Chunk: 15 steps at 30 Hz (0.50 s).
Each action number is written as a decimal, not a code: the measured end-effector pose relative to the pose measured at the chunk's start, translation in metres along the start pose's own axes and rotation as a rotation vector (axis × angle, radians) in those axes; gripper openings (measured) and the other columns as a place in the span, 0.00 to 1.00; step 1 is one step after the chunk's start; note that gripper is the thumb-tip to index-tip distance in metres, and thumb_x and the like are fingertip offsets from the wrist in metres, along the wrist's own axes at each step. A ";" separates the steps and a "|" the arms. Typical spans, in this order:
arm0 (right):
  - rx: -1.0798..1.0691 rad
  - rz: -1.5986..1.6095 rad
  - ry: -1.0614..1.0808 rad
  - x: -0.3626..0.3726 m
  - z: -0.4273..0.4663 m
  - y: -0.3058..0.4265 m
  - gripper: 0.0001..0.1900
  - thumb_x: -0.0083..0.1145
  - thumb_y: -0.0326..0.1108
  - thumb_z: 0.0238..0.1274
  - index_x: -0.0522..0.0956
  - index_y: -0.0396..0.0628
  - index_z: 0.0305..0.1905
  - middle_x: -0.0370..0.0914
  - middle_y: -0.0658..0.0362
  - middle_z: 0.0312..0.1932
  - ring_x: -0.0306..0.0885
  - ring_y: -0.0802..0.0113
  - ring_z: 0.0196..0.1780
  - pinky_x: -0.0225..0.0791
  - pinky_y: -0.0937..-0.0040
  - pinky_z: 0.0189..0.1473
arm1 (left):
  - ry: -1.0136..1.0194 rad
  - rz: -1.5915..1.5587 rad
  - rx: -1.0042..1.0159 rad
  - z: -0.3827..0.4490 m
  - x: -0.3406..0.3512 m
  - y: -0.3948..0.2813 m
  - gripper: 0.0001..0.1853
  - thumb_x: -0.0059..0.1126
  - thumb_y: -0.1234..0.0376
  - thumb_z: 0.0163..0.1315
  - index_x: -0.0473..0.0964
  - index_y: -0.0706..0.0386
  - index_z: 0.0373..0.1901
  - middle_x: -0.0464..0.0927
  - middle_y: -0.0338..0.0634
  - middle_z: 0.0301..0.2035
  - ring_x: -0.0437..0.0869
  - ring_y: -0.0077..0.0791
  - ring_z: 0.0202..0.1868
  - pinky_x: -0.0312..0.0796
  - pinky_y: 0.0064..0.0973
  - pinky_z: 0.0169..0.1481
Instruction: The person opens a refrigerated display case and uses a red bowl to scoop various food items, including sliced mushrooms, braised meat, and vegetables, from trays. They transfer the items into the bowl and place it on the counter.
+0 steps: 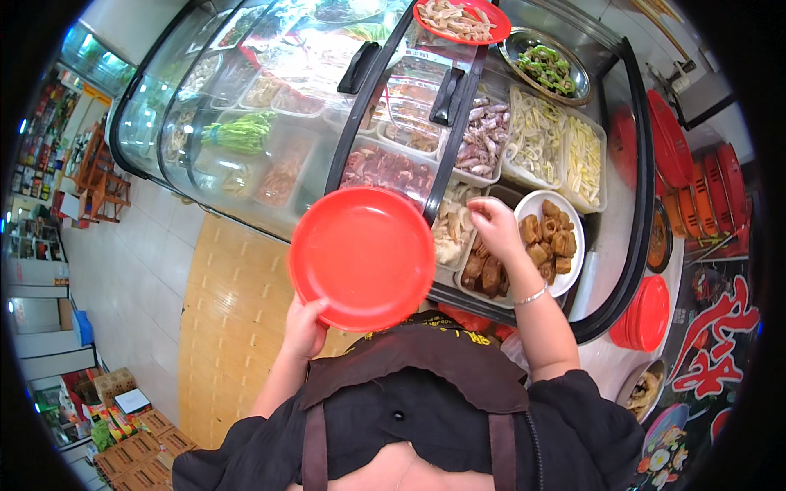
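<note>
My left hand (306, 328) grips the lower left rim of a round red plastic plate (362, 258), thumb on top. Nothing lies on that plate. My right hand (494, 230), with a bracelet at the wrist, reaches into the open side of a glass display case (642, 184). Its fingers are curled beside a tub of pale sliced food (451, 230); whether they pinch a piece is hidden. Brown braised chunks fill a container (485, 273) below this hand. More brown pieces (549, 242) sit on a white plate (579, 264) to its right.
Tubs of squid (482, 138), pale rings (534, 138), yellow strips (583, 161) and raw red meat (390, 172) stand in the case. A cleaver-like blade (583, 285) lies near its right edge. Stacked red plates (642, 313) stand outside it. Cardboard boxes (132, 457) are at lower left.
</note>
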State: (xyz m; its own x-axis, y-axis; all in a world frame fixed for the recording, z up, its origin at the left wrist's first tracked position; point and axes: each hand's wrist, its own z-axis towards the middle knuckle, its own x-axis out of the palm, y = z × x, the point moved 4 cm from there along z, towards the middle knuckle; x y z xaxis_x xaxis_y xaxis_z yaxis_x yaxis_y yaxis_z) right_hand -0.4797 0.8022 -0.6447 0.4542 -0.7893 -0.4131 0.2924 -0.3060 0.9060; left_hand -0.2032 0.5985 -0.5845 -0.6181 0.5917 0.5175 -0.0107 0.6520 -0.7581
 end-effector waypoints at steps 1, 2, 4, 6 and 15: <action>-0.074 -0.016 -0.020 -0.006 0.022 0.011 0.12 0.52 0.28 0.48 0.76 0.39 0.40 0.76 0.53 0.35 0.75 0.66 0.36 0.68 0.73 0.39 | 0.044 0.061 -0.008 0.001 0.012 0.006 0.31 0.48 0.77 0.52 0.54 0.61 0.60 0.65 0.45 0.53 0.68 0.34 0.54 0.62 0.31 0.58; -0.074 -0.052 0.003 -0.012 0.043 0.014 0.12 0.52 0.28 0.48 0.76 0.39 0.40 0.76 0.53 0.36 0.75 0.65 0.37 0.68 0.73 0.40 | 0.089 0.123 -0.016 0.003 0.025 0.014 0.32 0.49 0.77 0.52 0.53 0.61 0.60 0.64 0.45 0.54 0.67 0.33 0.55 0.61 0.31 0.59; -0.101 -0.169 0.069 -0.023 0.080 0.024 0.12 0.51 0.27 0.48 0.76 0.39 0.40 0.76 0.52 0.37 0.76 0.64 0.39 0.68 0.71 0.41 | 0.194 0.234 -0.075 0.007 0.056 0.029 0.34 0.51 0.76 0.52 0.50 0.62 0.62 0.61 0.44 0.56 0.63 0.31 0.58 0.57 0.30 0.61; -0.105 -0.164 0.077 -0.027 0.116 0.005 0.13 0.50 0.27 0.47 0.76 0.39 0.40 0.76 0.51 0.37 0.76 0.62 0.39 0.68 0.70 0.42 | 0.351 0.272 -0.134 0.018 0.087 0.048 0.36 0.52 0.74 0.53 0.47 0.63 0.63 0.58 0.44 0.57 0.58 0.29 0.60 0.53 0.29 0.63; -0.812 -1.135 0.521 0.029 0.220 0.005 0.10 0.47 0.26 0.44 0.76 0.40 0.34 0.73 0.45 0.38 0.71 0.54 0.46 0.65 0.66 0.47 | 0.387 0.014 -0.283 0.068 0.104 0.150 0.38 0.48 0.77 0.55 0.40 0.59 0.65 0.54 0.41 0.60 0.55 0.28 0.62 0.51 0.29 0.64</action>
State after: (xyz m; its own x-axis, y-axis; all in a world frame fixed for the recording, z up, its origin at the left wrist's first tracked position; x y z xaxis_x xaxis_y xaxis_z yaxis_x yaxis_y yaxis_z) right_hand -0.6501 0.6609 -0.6323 -0.1406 -0.0112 -0.9900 0.9852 -0.1005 -0.1388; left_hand -0.3224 0.7256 -0.6714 -0.2783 0.6996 0.6581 0.2437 0.7142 -0.6562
